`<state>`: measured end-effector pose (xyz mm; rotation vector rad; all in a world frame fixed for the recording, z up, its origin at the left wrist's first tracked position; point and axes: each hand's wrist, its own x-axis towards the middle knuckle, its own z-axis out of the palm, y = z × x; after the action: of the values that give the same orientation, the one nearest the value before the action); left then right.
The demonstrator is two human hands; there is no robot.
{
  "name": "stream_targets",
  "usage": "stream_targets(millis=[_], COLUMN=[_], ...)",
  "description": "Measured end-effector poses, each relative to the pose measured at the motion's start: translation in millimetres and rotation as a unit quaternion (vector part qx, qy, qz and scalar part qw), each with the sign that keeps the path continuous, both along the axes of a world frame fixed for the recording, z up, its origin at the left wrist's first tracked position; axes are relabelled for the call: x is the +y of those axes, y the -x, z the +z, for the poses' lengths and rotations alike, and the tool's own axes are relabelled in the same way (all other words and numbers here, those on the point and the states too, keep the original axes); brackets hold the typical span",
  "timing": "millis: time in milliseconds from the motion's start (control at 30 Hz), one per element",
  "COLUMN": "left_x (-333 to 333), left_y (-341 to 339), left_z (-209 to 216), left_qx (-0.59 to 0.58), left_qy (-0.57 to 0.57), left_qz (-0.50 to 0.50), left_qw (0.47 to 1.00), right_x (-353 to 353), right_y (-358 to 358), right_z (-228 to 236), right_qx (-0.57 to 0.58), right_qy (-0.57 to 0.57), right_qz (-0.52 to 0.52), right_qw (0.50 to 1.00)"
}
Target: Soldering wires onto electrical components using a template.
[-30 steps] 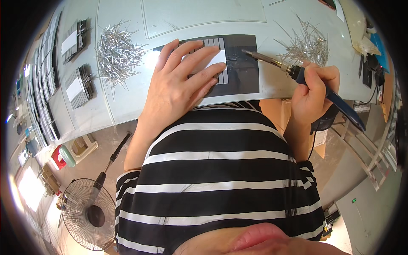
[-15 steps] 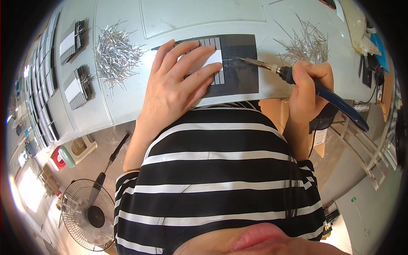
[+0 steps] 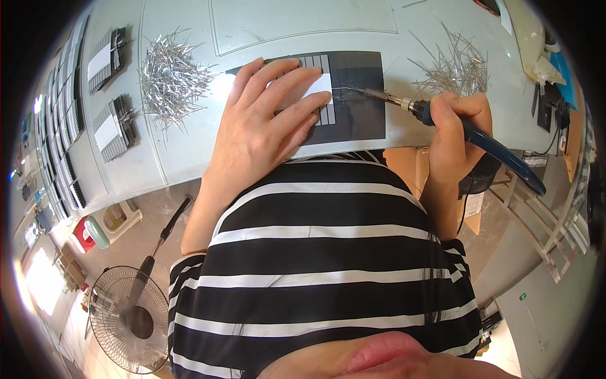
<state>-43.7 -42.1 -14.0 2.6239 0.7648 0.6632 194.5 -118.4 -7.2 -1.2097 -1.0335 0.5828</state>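
My left hand [image 3: 262, 117] lies with its fingers stretched and spread over a white card [image 3: 324, 82] and a row of dark strips with light lines [image 3: 327, 115], pressing from above. Under them is a dark rectangular mat [image 3: 363, 123] on the table. A soldering iron [image 3: 499, 151] with a dark blue handle is gripped in my right hand [image 3: 456, 129], its fingers wrapped round the front of the handle. Its metal tip points left, just right of the strips and low over the mat. Whether the tip touches anything, I cannot tell.
Piles of thin silvery metal ribbons lie left [image 3: 173, 79] and right [image 3: 461, 66] on the pale table [image 3: 303, 38]. Two bundles of dark strips with white cards [image 3: 113, 129] and long rows of more strips [image 3: 60, 120] lie farther left. A fan [image 3: 129, 319] stands below.
The soldering iron and my right hand have shifted very slightly. My left hand keeps its place on the card and strips.
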Motion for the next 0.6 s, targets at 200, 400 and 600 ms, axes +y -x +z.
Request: stream_targets(millis=[200, 400, 600], left_x=[0.0, -0.6, -0.6], left_y=[-0.7, -1.1, -1.7], left_z=[0.0, -0.3, -1.0], left_qx=[-0.004, 0.003, 0.006], left_qy=[0.006, 0.005, 0.002], left_qz=[-0.004, -0.005, -0.001], left_qw=[1.000, 1.000, 1.000], right_x=[-0.7, -0.6, -0.3], right_y=[0.3, -0.3, -2.2], right_z=[-0.2, -1.2, -1.4], right_qx=[0.006, 0.006, -0.013], right_qy=[-0.003, -0.007, -0.002], right_qz=[0.003, 0.015, 0.012], right_qw=[1.000, 1.000, 1.000])
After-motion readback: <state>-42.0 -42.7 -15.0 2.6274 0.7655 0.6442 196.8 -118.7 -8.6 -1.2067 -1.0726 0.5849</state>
